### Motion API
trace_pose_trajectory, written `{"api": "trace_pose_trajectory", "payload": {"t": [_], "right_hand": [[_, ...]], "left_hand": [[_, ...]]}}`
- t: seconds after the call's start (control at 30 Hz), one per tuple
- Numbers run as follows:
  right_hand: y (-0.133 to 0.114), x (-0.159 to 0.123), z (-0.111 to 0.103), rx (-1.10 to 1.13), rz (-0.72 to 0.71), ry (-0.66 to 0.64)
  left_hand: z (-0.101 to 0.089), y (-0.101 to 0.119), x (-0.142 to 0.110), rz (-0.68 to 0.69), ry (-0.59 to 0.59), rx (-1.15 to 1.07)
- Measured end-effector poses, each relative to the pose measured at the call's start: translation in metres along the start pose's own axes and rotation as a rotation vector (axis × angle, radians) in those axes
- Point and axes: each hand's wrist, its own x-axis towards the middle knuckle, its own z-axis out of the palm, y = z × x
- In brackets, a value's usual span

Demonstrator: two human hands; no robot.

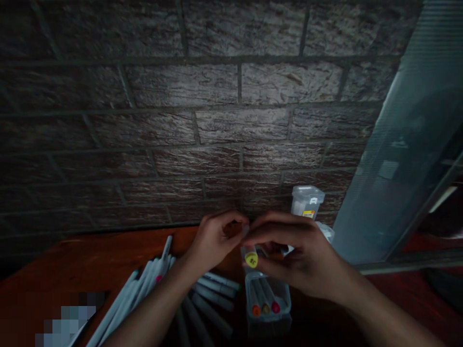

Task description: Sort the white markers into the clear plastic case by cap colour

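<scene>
Between my two hands is a marker (251, 259) with a yellow end cap that faces me. My right hand (289, 246) grips it, thumb below and fingers curled over the top. The fingertips of my left hand (221, 236) pinch together at the marker's far end; whether they grip the marker or something thin there I cannot make out. Just below sits a clear plastic case (269, 318) holding orange-, olive- and pink-ended markers. Several white markers (142, 284) lie in a fanned pile on the left, partly hidden by my left forearm.
A clear lidded container (306, 202) with a yellow label stands behind my right hand against the brick wall (217, 125). The wooden tabletop (108, 250) meets that wall. A pale translucent panel (390, 159) rises on the right.
</scene>
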Motion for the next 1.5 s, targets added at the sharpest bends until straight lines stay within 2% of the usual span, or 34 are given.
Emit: {"api": "trace_pose_trajectory", "payload": {"t": [0.2,0.33,0.47,0.53,0.87,0.97,1.2,1.5], "right_hand": [[0.002,-0.003,0.002,-0.029,-0.049,0.029],[0.001,-0.007,0.008,-0.009,-0.054,0.108],[-0.001,-0.009,0.01,-0.057,-0.051,0.228],[-0.001,-0.008,0.01,-0.079,-0.042,0.244],[0.0,-0.006,-0.002,-0.023,0.053,0.053],[-0.003,-0.005,-0.005,-0.037,0.061,0.055],[-0.005,-0.004,-0.003,-0.059,-0.022,0.106],[-0.007,-0.002,-0.002,-0.057,-0.046,0.105]], "left_hand": [[0.011,0.003,-0.003,0.076,-0.043,-0.057],[0.01,0.013,-0.004,0.125,-0.057,-0.073],[0.009,0.015,-0.006,0.151,0.018,-0.045],[0.01,0.013,-0.007,0.183,0.055,-0.014],[0.01,0.01,-0.006,0.178,0.042,0.019],[0.008,0.011,-0.006,0.19,0.054,0.065],[0.006,0.009,-0.004,0.287,0.067,0.09],[0.007,0.011,-0.005,0.289,0.055,0.056]]}}
